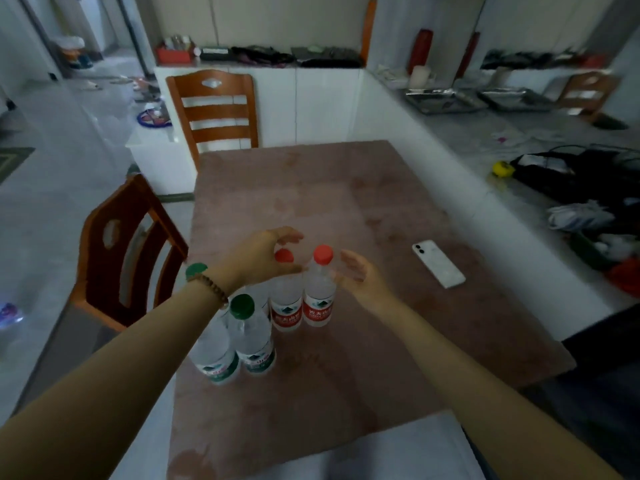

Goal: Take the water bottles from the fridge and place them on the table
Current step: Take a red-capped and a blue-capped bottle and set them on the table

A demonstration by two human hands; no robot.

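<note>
Dining room, pink-brown cloth-covered table (346, 202). Red-capped clear plastic water bottles (319, 292) and green-capped clear plastic water bottles (251, 337) stand clustered centre-left of frame. Left hand (263, 256) hovers loosely spread over one red cap, right hand (360, 275) is open beside the other, and neither grips. Placing looks done. Next is probably the fridge, which is not in view.

On my worktop (346, 202) at twelve o'clock, one bottle's red label (318, 312) reads 农夫山泉 in white, the neighbouring red label (286, 315) looks alike but blurred, and the green labels (258, 361) at eleven o'clock are illegible.
</note>
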